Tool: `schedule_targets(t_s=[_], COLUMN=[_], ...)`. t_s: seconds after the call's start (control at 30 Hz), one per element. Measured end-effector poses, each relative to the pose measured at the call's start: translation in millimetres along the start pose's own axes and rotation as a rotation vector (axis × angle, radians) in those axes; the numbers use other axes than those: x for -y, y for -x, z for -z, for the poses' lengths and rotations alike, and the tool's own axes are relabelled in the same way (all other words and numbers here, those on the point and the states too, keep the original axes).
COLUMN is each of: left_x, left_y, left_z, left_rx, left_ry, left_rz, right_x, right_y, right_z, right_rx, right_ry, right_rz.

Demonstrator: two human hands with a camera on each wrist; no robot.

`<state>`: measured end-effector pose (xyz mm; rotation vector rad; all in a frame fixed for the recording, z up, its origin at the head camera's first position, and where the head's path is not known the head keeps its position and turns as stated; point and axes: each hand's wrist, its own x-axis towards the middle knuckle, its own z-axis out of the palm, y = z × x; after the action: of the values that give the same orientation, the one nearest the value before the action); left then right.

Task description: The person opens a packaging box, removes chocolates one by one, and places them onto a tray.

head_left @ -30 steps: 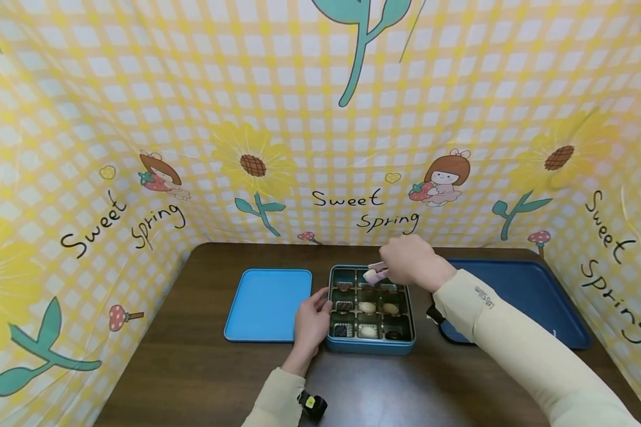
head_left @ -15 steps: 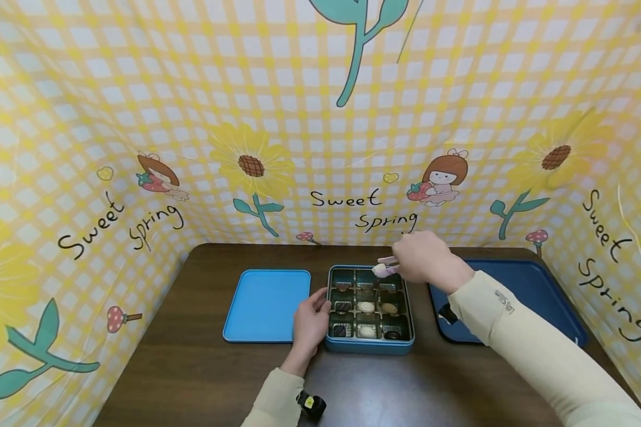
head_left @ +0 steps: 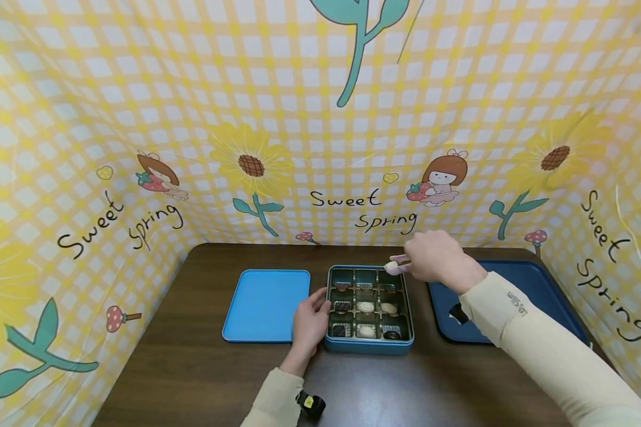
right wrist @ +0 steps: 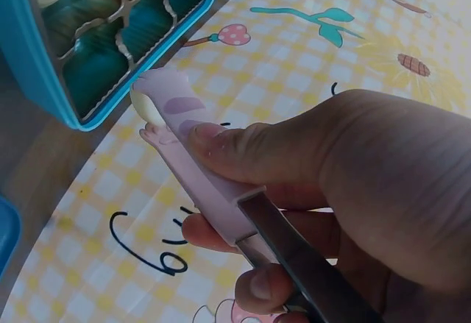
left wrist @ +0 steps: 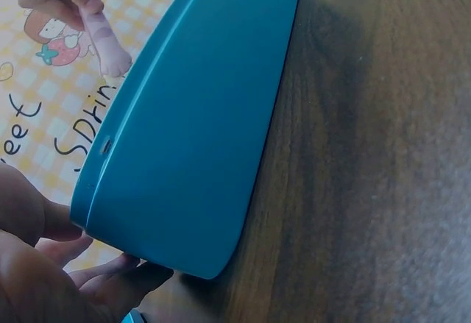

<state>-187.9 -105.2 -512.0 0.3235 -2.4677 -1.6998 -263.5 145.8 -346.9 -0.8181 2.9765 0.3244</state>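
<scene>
My right hand (head_left: 439, 259) grips a pair of tongs (right wrist: 210, 179) with metal handles and lilac paw-shaped tips. Pinched between those tips is a small cream-coloured chocolate (right wrist: 144, 108), held above the back right corner of a blue tin (head_left: 368, 347). The tin is divided into compartments; white chocolates (head_left: 365, 307), a tan one (head_left: 389, 308) and dark ones (head_left: 342, 330) lie in some of them. At the tin's left side, my left hand (head_left: 311, 323) holds its edge, thumb (left wrist: 62, 221) at the rim and fingers along the wall.
A light blue lid (head_left: 267, 305) lies flat to the left of the tin. To the right is a navy tray (head_left: 534, 296), partly covered by the right forearm. A yellow checked cloth (head_left: 320, 148) hangs around the brown table (head_left: 192, 379).
My right hand has moved right with the tongs and the cream-coloured chocolate, from over the tin's back middle to its back right corner. My left hand has stayed at the tin.
</scene>
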Motion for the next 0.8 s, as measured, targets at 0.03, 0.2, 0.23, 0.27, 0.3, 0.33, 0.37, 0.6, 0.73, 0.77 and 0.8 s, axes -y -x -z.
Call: schedule_targets(t_s=[0.03, 0.2, 0.23, 0.27, 0.3, 0.33, 0.37, 0.6, 0.73, 0.77, 0.8], left_x=[0.0, 0.1, 0.3, 0.2, 0.3, 0.4, 0.5, 0.9, 0.8, 0.5, 0.3], left_y=[-0.1, -0.1, -0.4, -0.7, -0.9, -1.2, -1.5, -1.2, -0.8, -0.8, -0.7], left_z=[0.2, 0.8, 1.0, 1.2, 1.3, 1.2, 1.1, 1.3, 1.4, 1.4, 1.3], left_rx=[-0.001, -0.003, -0.003, -0.003, -0.003, -0.003, -0.002, 0.009, 0.01, 0.009, 0.008], left_ry=[-0.002, -0.011, -0.012, -0.012, -0.008, -0.007, -0.006, 0.014, 0.015, 0.014, 0.014], left_rz=[-0.003, 0.002, -0.005, -0.008, -0.004, -0.004, -0.003, 0.008, 0.004, 0.001, -0.001], right_x=[-1.2, -7.7, -9.2, -10.8, -12.5, -14.4, -16.4, -28.0, -33.1, -34.6, -35.8], right_y=[0.6, 4.7, 5.6, 6.5, 7.4, 8.5, 9.3, 14.5, 16.6, 16.9, 17.4], right_z=[-0.7, -2.9, -3.3, -3.6, -3.9, -4.4, -5.1, -11.3, -14.3, -15.2, -15.6], right_rx=[0.003, 0.013, 0.013, 0.015, 0.017, 0.02, 0.026, 0.035, 0.033, 0.032, 0.032], right_ry=[-0.002, -0.027, -0.034, -0.04, -0.046, -0.051, -0.059, -0.088, -0.084, -0.084, -0.088], right_rz=[-0.002, -0.031, -0.037, -0.043, -0.045, -0.049, -0.053, -0.067, -0.071, -0.072, -0.074])
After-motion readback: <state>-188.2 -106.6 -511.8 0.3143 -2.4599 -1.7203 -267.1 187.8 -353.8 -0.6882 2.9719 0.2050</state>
